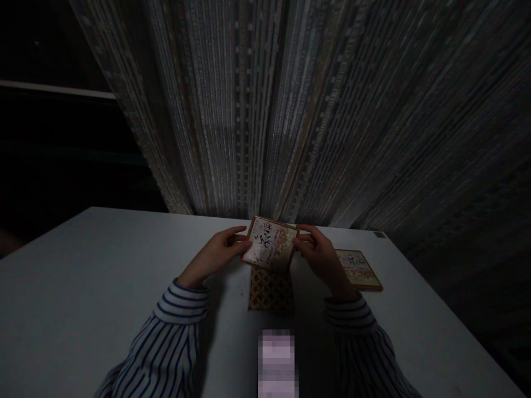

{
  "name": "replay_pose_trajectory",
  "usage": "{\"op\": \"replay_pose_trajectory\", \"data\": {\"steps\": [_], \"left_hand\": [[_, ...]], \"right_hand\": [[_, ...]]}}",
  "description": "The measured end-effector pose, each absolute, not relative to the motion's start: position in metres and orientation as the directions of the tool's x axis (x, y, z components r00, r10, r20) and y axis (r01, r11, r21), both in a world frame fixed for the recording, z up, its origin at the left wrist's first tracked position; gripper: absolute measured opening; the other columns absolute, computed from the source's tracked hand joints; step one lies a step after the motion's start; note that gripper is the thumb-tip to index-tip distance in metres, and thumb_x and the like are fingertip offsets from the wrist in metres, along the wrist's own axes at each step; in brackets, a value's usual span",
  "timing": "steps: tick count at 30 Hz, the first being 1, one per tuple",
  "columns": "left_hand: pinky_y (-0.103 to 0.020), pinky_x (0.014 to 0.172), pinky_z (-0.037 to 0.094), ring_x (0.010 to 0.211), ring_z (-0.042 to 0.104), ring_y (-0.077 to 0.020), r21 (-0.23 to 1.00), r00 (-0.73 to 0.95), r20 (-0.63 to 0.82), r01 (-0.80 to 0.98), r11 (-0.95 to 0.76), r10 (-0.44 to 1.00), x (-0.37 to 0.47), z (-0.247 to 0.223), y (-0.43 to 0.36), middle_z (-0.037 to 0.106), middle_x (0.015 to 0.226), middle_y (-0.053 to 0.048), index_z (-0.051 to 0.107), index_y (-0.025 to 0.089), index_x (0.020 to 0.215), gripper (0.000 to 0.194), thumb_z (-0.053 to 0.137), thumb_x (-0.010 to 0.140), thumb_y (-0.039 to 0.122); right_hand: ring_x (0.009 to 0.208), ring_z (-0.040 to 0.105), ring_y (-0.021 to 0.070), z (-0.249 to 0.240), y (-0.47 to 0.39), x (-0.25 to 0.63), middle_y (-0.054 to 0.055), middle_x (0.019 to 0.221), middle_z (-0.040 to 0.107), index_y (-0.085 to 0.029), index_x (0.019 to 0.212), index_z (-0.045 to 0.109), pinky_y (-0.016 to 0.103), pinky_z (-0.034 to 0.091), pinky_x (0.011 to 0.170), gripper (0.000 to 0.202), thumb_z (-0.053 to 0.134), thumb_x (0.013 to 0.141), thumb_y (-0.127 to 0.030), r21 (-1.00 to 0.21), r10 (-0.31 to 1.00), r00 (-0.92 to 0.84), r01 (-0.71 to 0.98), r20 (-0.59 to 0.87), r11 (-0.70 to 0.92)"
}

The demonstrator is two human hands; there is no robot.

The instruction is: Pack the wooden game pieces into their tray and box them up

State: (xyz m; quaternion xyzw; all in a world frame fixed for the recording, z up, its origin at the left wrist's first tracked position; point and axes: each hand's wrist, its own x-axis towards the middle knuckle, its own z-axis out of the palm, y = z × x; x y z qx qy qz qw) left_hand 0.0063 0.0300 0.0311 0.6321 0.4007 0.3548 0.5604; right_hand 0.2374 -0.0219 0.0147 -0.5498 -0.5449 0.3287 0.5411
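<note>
Between my two hands is a box lid with dark brush characters and the words "Chinese chess" on a pale picture. My left hand grips its left edge, thumb and fingers pinched on it. On the opposite edge, my right hand does the same. The lid is tilted above an open box, hiding the box's far part. Round chess pieces fill the visible part of the box in rows. A similar box lid or flat box lies on the table beyond my right wrist.
The white table extends to both sides. A string curtain hangs along its far edge. A small dark label sits at the far right corner. A pixelated patch covers the near middle. The room is dim.
</note>
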Motion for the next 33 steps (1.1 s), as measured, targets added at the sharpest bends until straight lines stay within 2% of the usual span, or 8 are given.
{"op": "replay_pose_trajectory", "data": {"steps": [5, 10, 17, 21, 25, 28, 33], "left_hand": [[-0.033, 0.074, 0.051, 0.082, 0.064, -0.0207, 0.977, 0.482, 0.002, 0.187, -0.105, 0.876, 0.007, 0.032, 0.029, 0.072, 0.092, -0.01, 0.06, 0.012, 0.11, 0.05, 0.068, 0.068, 0.037], [-0.03, 0.063, 0.047, 0.07, 0.062, -0.0183, 0.961, 0.452, 0.013, 0.242, -0.136, 0.892, 0.005, 0.03, 0.031, 0.071, 0.082, -0.007, 0.062, 0.011, 0.105, 0.047, 0.067, 0.067, 0.038], [-0.029, 0.064, 0.045, 0.075, 0.061, -0.0191, 0.968, 0.452, 0.023, 0.214, -0.134, 0.892, 0.004, 0.032, 0.032, 0.071, 0.087, -0.008, 0.063, 0.012, 0.105, 0.046, 0.065, 0.067, 0.038], [-0.03, 0.066, 0.044, 0.079, 0.06, -0.02, 0.962, 0.453, 0.035, 0.225, -0.152, 0.891, 0.001, 0.033, 0.031, 0.071, 0.091, -0.008, 0.064, 0.012, 0.107, 0.048, 0.063, 0.068, 0.039], [-0.031, 0.066, 0.044, 0.078, 0.059, -0.0203, 0.947, 0.467, 0.053, 0.258, -0.193, 0.883, -0.001, 0.037, 0.03, 0.071, 0.094, -0.008, 0.067, 0.014, 0.106, 0.046, 0.062, 0.069, 0.041], [-0.03, 0.065, 0.044, 0.076, 0.058, -0.0198, 0.936, 0.477, 0.064, 0.275, -0.218, 0.876, -0.001, 0.04, 0.029, 0.071, 0.097, -0.007, 0.068, 0.016, 0.105, 0.045, 0.061, 0.07, 0.042], [-0.03, 0.067, 0.045, 0.077, 0.059, -0.0202, 0.931, 0.472, 0.062, 0.29, -0.222, 0.879, -0.001, 0.04, 0.029, 0.071, 0.098, -0.007, 0.068, 0.016, 0.106, 0.043, 0.062, 0.071, 0.04]], "right_hand": [[0.066, 0.064, 0.0155, 0.017, -0.021, 0.238, 0.003, 0.078, 0.068, -0.02, 0.099, 0.051, 0.028, 0.052, 0.058, 0.036, 0.06, 0.071, -0.039, -0.96, 0.943, 0.244, 0.222, 0.224, 0.17], [0.065, 0.064, 0.0157, 0.015, -0.021, 0.238, 0.001, 0.075, 0.066, -0.02, 0.1, 0.049, 0.029, 0.052, 0.058, 0.035, 0.06, 0.071, -0.038, -0.963, 0.952, 0.222, 0.212, 0.21, 0.163], [0.065, 0.063, 0.0133, 0.008, -0.019, 0.24, 0.002, 0.085, 0.065, -0.02, 0.094, 0.049, 0.027, 0.051, 0.058, 0.03, 0.06, 0.071, -0.036, -0.956, 0.956, 0.212, 0.255, 0.203, 0.147], [0.073, 0.063, 0.0146, 0.005, -0.018, 0.242, 0.003, 0.087, 0.066, -0.02, 0.093, 0.053, 0.029, 0.052, 0.065, 0.027, 0.06, 0.072, -0.035, -0.927, 0.947, 0.218, 0.344, 0.234, 0.15], [0.083, 0.063, 0.0172, 0.006, -0.019, 0.242, 0.007, 0.098, 0.066, -0.019, 0.099, 0.056, 0.031, 0.052, 0.07, 0.03, 0.06, 0.073, -0.034, -0.89, 0.932, 0.229, 0.424, 0.281, 0.164], [0.087, 0.063, 0.0187, 0.009, -0.021, 0.242, 0.009, 0.102, 0.066, -0.019, 0.104, 0.059, 0.031, 0.053, 0.07, 0.032, 0.058, 0.076, -0.035, -0.868, 0.932, 0.209, 0.466, 0.297, 0.172], [0.087, 0.064, 0.0193, 0.012, -0.022, 0.24, 0.008, 0.1, 0.068, -0.018, 0.1, 0.063, 0.03, 0.053, 0.068, 0.03, 0.059, 0.077, -0.036, -0.849, 0.944, 0.14, 0.491, 0.298, 0.195]]}}
